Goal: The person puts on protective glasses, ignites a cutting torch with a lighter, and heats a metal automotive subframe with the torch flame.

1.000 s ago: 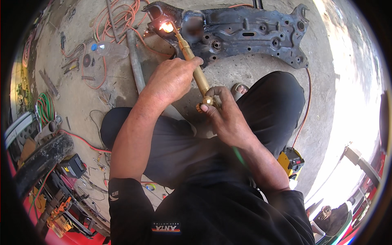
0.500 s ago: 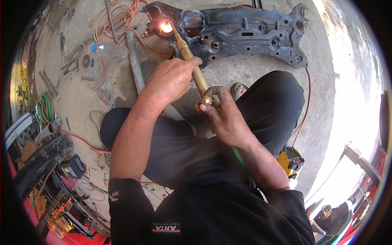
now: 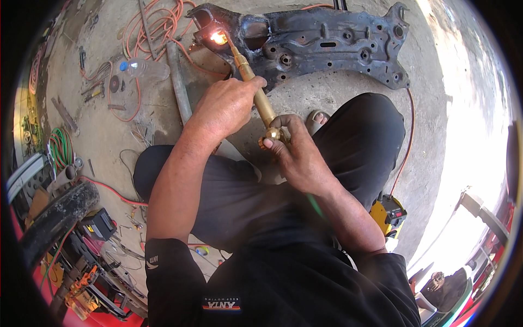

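A brass gas torch (image 3: 263, 103) slants up and left from my lap toward a dark metal vehicle subframe (image 3: 327, 46) lying on the concrete. My left hand (image 3: 229, 103) is wrapped round the torch's barrel. Lower down, my right hand (image 3: 299, 155) grips the valve end, its thumb and finger at the brass knobs. At the torch's tip a bright orange glow (image 3: 219, 37) burns on the left end of the subframe. A green hose (image 3: 316, 206) shows below my right wrist.
Orange hose (image 3: 169, 22) lies coiled at the upper left, near a clear plastic bottle (image 3: 147, 70) and a long metal bar (image 3: 178, 82). A yellow and black machine (image 3: 388, 215) stands beside my right knee. Tools and a thick black pipe (image 3: 60, 215) crowd the lower left.
The torch tip and glow have shifted very slightly left, and the flying sparks have lessened. Both hands keep their grip on the torch.
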